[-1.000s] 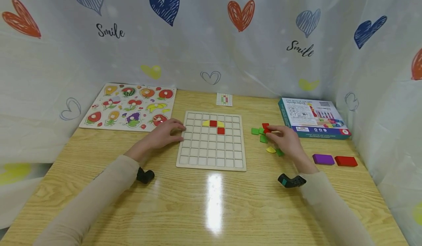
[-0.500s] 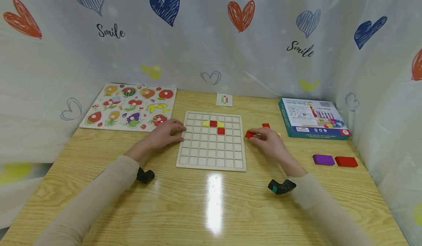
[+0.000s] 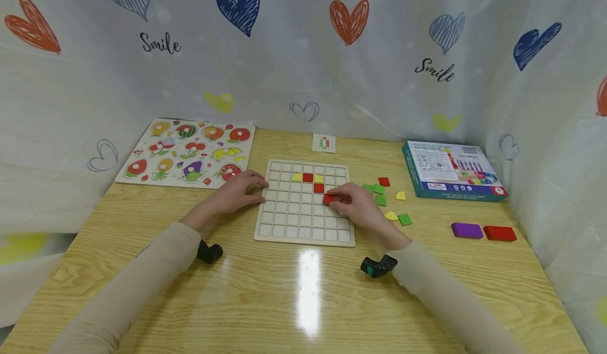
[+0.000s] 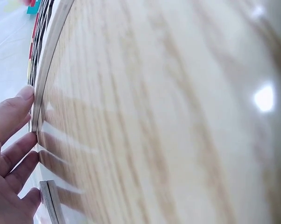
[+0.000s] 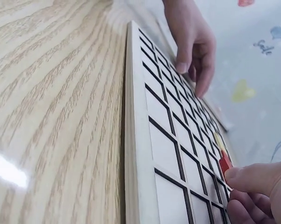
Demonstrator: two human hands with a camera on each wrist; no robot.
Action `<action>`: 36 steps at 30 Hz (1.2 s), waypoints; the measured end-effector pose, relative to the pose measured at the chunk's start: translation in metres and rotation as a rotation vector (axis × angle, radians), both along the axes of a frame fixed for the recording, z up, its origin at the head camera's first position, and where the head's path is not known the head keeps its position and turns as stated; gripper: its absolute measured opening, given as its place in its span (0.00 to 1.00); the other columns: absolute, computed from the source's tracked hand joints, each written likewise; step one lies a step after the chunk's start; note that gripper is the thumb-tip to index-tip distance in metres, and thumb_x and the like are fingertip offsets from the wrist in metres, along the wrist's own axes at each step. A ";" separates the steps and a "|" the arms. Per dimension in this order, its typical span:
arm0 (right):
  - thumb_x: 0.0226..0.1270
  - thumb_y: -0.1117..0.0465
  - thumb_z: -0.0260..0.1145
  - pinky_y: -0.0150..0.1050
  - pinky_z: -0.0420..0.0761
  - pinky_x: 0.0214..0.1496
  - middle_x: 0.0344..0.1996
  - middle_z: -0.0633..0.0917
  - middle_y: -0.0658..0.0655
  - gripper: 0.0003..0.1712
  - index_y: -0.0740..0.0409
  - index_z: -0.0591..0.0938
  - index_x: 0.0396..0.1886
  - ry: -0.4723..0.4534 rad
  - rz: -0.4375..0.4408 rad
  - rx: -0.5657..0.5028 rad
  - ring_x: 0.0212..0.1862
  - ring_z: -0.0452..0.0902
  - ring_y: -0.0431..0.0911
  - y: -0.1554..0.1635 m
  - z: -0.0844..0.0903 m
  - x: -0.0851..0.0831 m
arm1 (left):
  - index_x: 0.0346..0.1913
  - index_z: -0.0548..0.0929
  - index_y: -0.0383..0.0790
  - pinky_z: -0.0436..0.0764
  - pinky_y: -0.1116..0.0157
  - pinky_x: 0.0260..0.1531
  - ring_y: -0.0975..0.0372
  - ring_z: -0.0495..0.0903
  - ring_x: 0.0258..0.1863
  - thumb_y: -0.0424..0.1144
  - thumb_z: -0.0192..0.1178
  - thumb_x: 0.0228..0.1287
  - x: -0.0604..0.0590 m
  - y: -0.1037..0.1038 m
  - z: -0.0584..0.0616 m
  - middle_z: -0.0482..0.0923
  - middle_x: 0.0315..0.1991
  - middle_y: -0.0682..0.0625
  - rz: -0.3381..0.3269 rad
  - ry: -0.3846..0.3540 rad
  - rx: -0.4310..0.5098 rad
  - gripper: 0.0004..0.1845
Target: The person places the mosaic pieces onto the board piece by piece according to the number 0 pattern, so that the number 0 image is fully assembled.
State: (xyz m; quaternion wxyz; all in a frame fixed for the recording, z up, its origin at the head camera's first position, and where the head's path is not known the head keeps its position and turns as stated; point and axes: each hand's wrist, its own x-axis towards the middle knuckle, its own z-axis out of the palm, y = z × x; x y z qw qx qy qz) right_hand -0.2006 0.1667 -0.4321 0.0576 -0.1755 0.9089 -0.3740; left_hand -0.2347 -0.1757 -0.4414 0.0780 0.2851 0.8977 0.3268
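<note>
A wooden grid board point(image 3: 305, 222) lies in the middle of the table, with two yellow tiles and two red tiles point(image 3: 319, 188) set in its upper rows. My right hand point(image 3: 338, 199) is over the board's right part and pinches a red square tile point(image 3: 328, 198) just below and right of the placed red ones. In the right wrist view the red tile point(image 5: 224, 163) shows at my fingertips point(image 5: 252, 179) above the board point(image 5: 150, 140). My left hand point(image 3: 251, 188) rests with relaxed fingers on the board's left edge; its fingers point(image 4: 12, 114) touch the board's rim point(image 4: 47, 70).
Loose green, yellow and red tiles point(image 3: 381, 200) lie just right of the board. A teal box point(image 3: 450, 172) stands at the back right, with a purple block point(image 3: 467, 230) and a red block point(image 3: 499, 233) in front of it. A fruit puzzle point(image 3: 185, 154) lies back left, a pattern card point(image 3: 324, 143) behind the board.
My right hand picked a red tile from the loose pile and carried it left onto the board. The left hand has stayed on the board's edge.
</note>
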 end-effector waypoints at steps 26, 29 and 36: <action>0.65 0.63 0.68 0.39 0.78 0.42 0.44 0.81 0.56 0.14 0.58 0.87 0.50 0.094 0.085 0.072 0.41 0.76 0.46 -0.021 -0.006 -0.008 | 0.54 0.82 0.36 0.67 0.49 0.63 0.48 0.70 0.61 0.39 0.68 0.63 0.001 0.001 0.002 0.73 0.59 0.40 0.010 -0.013 -0.013 0.19; 0.65 0.63 0.69 0.40 0.78 0.44 0.44 0.81 0.56 0.14 0.58 0.86 0.50 0.089 0.078 0.070 0.42 0.76 0.46 -0.022 -0.005 -0.008 | 0.54 0.83 0.36 0.67 0.48 0.63 0.48 0.70 0.61 0.39 0.68 0.62 0.001 0.001 0.002 0.73 0.59 0.40 0.012 -0.011 -0.011 0.19; 0.66 0.64 0.68 0.39 0.77 0.44 0.43 0.82 0.56 0.13 0.59 0.87 0.49 0.093 0.085 0.062 0.41 0.75 0.46 -0.023 -0.006 -0.008 | 0.54 0.82 0.36 0.66 0.49 0.64 0.48 0.70 0.61 0.39 0.68 0.63 0.001 0.000 0.001 0.73 0.59 0.40 0.014 -0.011 -0.014 0.19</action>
